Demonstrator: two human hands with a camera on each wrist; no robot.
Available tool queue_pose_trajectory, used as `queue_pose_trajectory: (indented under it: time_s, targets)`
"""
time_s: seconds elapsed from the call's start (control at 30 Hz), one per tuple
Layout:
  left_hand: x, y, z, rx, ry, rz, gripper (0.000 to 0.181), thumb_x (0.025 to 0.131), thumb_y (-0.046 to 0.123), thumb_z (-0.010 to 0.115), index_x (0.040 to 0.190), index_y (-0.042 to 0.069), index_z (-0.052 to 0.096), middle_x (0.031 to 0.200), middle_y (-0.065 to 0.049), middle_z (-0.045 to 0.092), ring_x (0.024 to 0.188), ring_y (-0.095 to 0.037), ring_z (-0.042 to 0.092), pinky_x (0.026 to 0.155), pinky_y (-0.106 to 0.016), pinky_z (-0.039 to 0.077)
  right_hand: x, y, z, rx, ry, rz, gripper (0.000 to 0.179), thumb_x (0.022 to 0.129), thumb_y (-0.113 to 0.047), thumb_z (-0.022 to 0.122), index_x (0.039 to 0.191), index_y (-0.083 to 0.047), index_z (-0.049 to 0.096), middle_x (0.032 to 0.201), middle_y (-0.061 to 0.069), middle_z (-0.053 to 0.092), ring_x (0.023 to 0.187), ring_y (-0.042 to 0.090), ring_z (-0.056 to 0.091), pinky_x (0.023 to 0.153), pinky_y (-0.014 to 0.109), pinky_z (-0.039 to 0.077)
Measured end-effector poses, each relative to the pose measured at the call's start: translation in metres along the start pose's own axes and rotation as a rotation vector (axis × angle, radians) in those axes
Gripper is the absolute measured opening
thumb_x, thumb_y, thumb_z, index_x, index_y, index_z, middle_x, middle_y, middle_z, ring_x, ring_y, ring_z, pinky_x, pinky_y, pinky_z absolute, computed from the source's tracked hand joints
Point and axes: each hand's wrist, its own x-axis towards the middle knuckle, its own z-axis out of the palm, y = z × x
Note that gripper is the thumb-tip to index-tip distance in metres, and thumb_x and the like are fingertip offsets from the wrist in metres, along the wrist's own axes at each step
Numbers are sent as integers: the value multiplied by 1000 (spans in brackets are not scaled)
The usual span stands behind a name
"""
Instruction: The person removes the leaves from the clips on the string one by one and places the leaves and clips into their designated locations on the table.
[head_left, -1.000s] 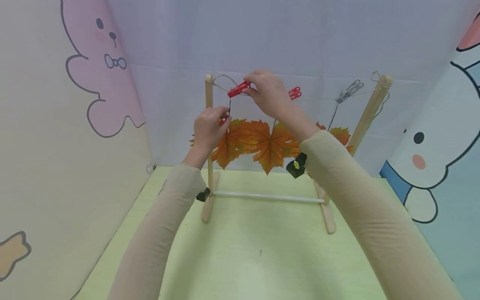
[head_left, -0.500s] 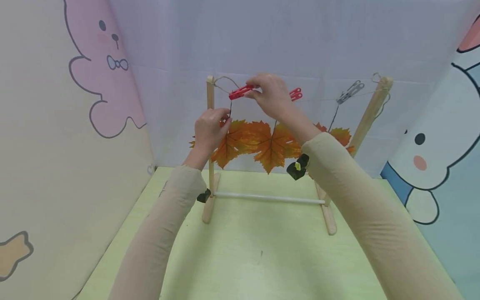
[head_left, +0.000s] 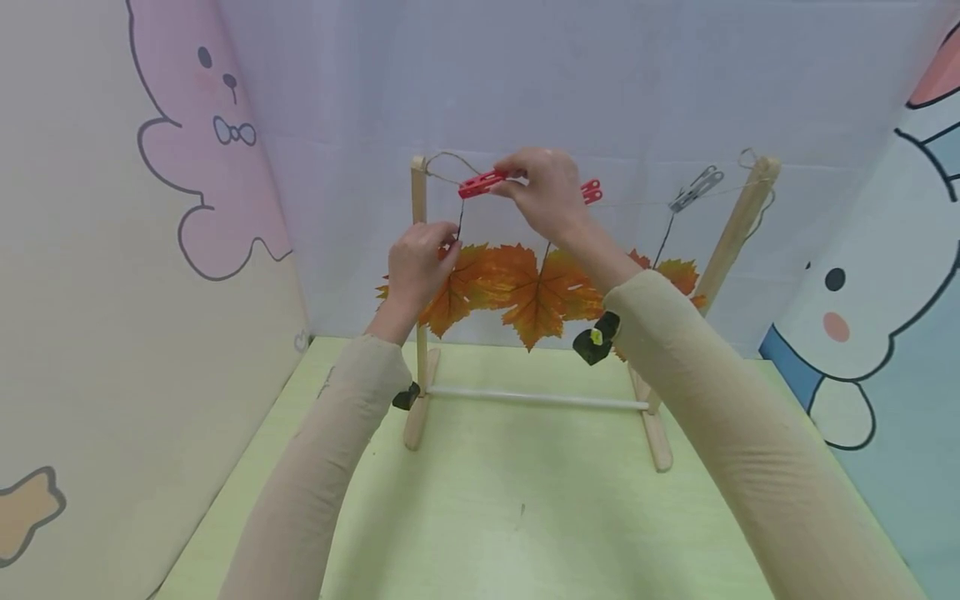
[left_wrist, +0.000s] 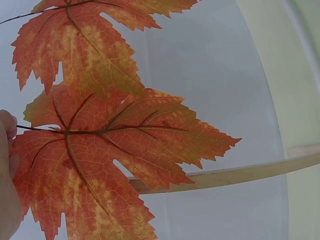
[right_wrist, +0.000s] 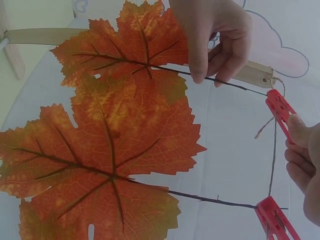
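Right hand (head_left: 549, 190), curled, pinches a red clothespin (head_left: 478, 184); left hand (head_left: 420, 260), curled, pinches a dark leaf stem (right_wrist: 240, 87).

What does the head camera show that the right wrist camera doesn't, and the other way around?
Only the head view: the gray clothespin, the right wooden post, a white cartoon animal and both beige sleeves.

Only the right wrist view: the front end of one red clothespin, where it meets a dark leaf stem; the right hand hides that end in the head view.

Both: the left hand pinching another stem, the right hand holding the other red clothespin, and orange maple-style leaves.
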Motion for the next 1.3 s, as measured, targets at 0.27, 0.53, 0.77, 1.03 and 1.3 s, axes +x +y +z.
queue_pose_trajectory:
  time_s: [0.27, 0.53, 0.77, 1.03, 1.3]
  targets:
    - [-2, -1, 1, -5, 18, -6, 9, 81, 8, 66, 89, 3, 67, 79, -7, 69, 67, -24, 59, 56, -32, 49, -1, 0, -2, -30, 74, -34, 23, 80, -17, 67, 97, 0, 70, 93, 12, 69, 83, 22, 64, 76, 33, 47]
    - [0, 1, 2, -19, 25, -10, 9, 83, 6, 64, 90, 2, 66, 84, -9, 69, 74, -25, 59, 64, -33, 51, -2, -4, -6, -4, 114, -62, 23, 79, -15, 69, 95, 0, 70, 91, 12, 69, 81, 22, 64, 74, 33, 47]
    - [0, 0, 4, -47, 57, 0, 11, 82, 3, 63, 92, -1, 64, 86, -13, 67, 75, -25, 61, 69, -33, 52, -5, -6, -7, 0, 115, -102, 26, 78, -17, 70, 97, 1, 70, 92, 12, 69, 82, 22, 63, 75, 33, 46]
    - [-2, -1, 8, -91, 71, 8, 9, 83, 1, 61, 91, -3, 62, 84, -15, 65, 72, -24, 63, 66, -32, 53, -10, -3, -8, 19, 85, -144, 28, 77, -14, 72, 98, 3, 67, 94, 13, 68, 86, 24, 61, 80, 33, 47]
    - [-6, 1, 8, -105, 22, -35, 10, 84, 2, 61, 92, -3, 63, 86, -15, 65, 74, -24, 61, 70, -31, 53, -16, -6, -13, 26, 87, -175, 30, 77, -14, 71, 101, 3, 66, 97, 13, 67, 90, 23, 62, 83, 30, 47]
